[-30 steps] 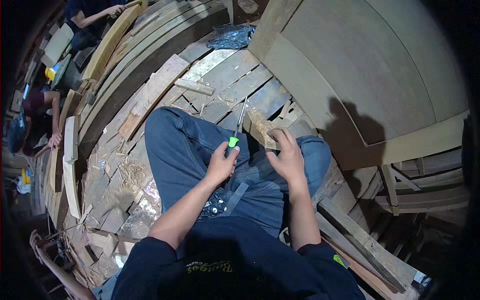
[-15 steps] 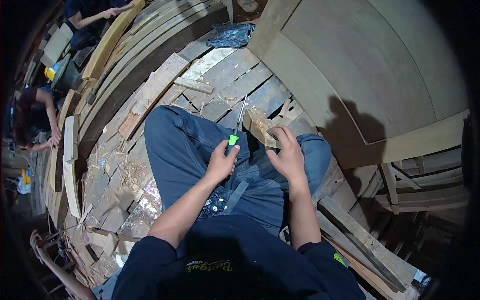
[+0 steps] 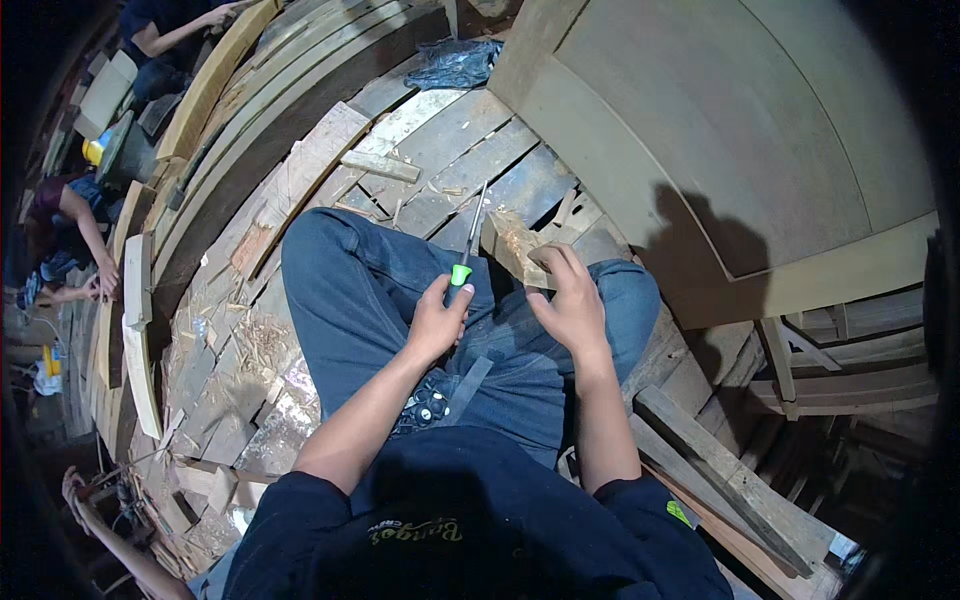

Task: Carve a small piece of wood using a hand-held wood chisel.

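Observation:
My left hand (image 3: 437, 322) is closed around the handle of a screwdriver (image 3: 461, 273), which has a bright green collar and a long, thin metal shaft pointing away from me. To its right, my right hand (image 3: 572, 305) grips a rough, pale wooden block (image 3: 517, 248) by its near right end. Thumb and fingers sit on either side of the wood. The block is tilted above my crossed legs in blue jeans (image 3: 345, 290), and its far end looks chipped. The screwdriver's shaft lies just left of the block; I cannot tell if they touch.
A plank (image 3: 310, 180) and a short wood strip (image 3: 381, 166) lie on the board floor among shavings (image 3: 258, 345). Beyond is a crumpled dark plastic bag (image 3: 455, 64). A large wooden panel (image 3: 720, 130) stands at right. Co-workers' arms (image 3: 90, 235) show beyond curved timbers at left.
The view has shifted slightly, so the scene sits a little further left. Both hands keep their holds, and the screwdriver and block stay almost the same relative to each other.

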### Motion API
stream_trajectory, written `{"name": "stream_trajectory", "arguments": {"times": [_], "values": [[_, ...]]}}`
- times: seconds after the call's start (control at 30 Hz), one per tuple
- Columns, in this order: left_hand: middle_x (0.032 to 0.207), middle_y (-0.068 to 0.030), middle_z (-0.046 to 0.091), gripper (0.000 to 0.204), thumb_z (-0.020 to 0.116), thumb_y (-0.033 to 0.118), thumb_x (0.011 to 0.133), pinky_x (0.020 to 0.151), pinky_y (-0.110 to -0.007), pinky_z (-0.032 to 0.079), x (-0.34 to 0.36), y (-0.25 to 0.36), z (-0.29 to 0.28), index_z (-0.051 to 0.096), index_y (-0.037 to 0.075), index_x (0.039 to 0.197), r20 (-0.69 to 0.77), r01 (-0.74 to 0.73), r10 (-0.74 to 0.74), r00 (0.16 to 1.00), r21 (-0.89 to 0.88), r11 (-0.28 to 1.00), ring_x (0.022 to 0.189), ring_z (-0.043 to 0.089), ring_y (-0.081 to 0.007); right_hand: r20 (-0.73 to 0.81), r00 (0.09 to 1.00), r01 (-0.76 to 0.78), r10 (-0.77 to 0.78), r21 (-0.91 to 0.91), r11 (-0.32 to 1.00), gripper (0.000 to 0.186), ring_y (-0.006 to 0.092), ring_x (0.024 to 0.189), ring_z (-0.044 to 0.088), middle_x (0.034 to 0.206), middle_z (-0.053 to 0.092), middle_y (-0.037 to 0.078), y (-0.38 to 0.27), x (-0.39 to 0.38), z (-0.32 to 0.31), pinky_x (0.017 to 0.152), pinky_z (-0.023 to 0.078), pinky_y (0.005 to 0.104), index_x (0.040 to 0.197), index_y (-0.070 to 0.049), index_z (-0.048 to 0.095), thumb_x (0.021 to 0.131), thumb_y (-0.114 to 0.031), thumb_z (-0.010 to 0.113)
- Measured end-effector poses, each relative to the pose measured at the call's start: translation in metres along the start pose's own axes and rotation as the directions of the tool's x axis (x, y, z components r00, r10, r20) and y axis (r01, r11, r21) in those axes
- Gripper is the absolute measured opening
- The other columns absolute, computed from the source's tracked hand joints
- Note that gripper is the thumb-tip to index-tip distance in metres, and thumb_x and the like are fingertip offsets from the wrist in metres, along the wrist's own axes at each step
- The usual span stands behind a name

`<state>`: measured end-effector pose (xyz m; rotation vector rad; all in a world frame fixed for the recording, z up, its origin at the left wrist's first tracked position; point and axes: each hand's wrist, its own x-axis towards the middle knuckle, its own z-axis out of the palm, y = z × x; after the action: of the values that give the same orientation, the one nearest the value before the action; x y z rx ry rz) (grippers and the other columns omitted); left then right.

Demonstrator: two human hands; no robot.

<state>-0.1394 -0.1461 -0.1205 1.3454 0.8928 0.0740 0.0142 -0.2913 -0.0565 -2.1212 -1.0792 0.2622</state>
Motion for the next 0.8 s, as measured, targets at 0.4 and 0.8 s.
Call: {"name": "stream_trajectory", "arguments": {"times": [0.4,0.8], "values": [[0.067,-0.0024,0.057,0.033,0.062,0.031,0.1,0.043,-0.029,0.043,0.0021,-0.0031,-0.0006,0.057,0.004,0.118,-0.004,-0.008,0.008,1.0,0.002,1.0,0.047,0.053,-0.0106,0.009,1.0,-0.029,0.029,-0.02,0.999,0.044,0.0352,0.114,0.059,0.117,0.06,0.011,-0.0067,0.0011,-0.0036,0.093,0.051,0.0439,0.115,-0.008,0.06,0.072,-0.005,0.07],[0.067,-0.0014,0.056,0.03,0.062,0.031,0.101,0.043,-0.028,0.043,0.0017,-0.0019,0.0004,0.057,0.005,0.116,0.005,0.01,-0.01,1.0,-0.017,1.0,0.049,0.053,-0.0101,-0.004,1.0,-0.01,0.01,-0.026,1.0,0.043,0.0352,0.112,0.062,0.117,0.062,0.013,-0.0018,0.0009,-0.002,0.094,0.05,0.0407,0.114,-0.005,0.061,0.072,-0.008,0.067]]}}
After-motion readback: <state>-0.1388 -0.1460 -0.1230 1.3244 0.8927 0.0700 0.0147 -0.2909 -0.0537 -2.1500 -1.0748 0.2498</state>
